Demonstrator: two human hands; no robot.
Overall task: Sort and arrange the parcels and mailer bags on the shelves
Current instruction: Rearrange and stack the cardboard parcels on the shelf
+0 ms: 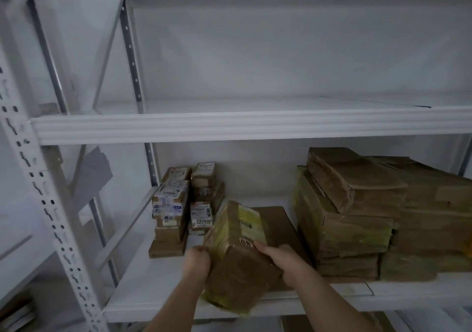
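Observation:
A brown cardboard parcel [237, 255] wrapped in yellowish tape, with a small white label on top, is held tilted over the front of the lower shelf [143, 290]. My left hand [196, 261] grips its left side and my right hand [281, 257] grips its right side. Beneath and behind it lies a flat brown parcel [278, 219] on the shelf.
Small labelled boxes [171, 204] are stacked at the shelf's back left, with more [204, 196] beside them. A tall stack of large brown taped parcels [370, 216] fills the right side. The upper shelf [229, 127] holds nothing visible. A perforated white upright [46, 204] stands at left.

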